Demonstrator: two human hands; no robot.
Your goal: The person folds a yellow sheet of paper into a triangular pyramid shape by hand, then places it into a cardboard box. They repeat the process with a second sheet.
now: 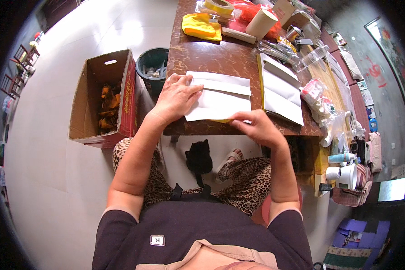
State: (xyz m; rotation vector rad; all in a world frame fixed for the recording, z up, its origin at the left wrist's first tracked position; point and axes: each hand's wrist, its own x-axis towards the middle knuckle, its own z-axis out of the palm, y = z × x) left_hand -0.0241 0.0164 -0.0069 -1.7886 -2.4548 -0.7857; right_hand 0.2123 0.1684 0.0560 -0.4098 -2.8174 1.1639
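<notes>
A folded white paper sheet (219, 104) lies near the front edge of the marble-patterned table, a flap creased across its upper part. A strip of yellow shows under its near edge. My left hand (179, 94) rests on the sheet's left side, fingers apart and pressing down. At the near right corner, my right hand (256, 126) pinches the edge between thumb and fingers; the exact grip is partly hidden. To the right lies a stack of similar creased white sheets (280, 91) with a yellow edge along its left side.
Left of the table stand an open cardboard box (84, 101) with orange scraps and a dark green bin (152, 52). Tape rolls (219, 6), a yellow cloth (200, 27) and plastic bags crowd the table's far end. Below, a black cat (199, 157) sits between my feet.
</notes>
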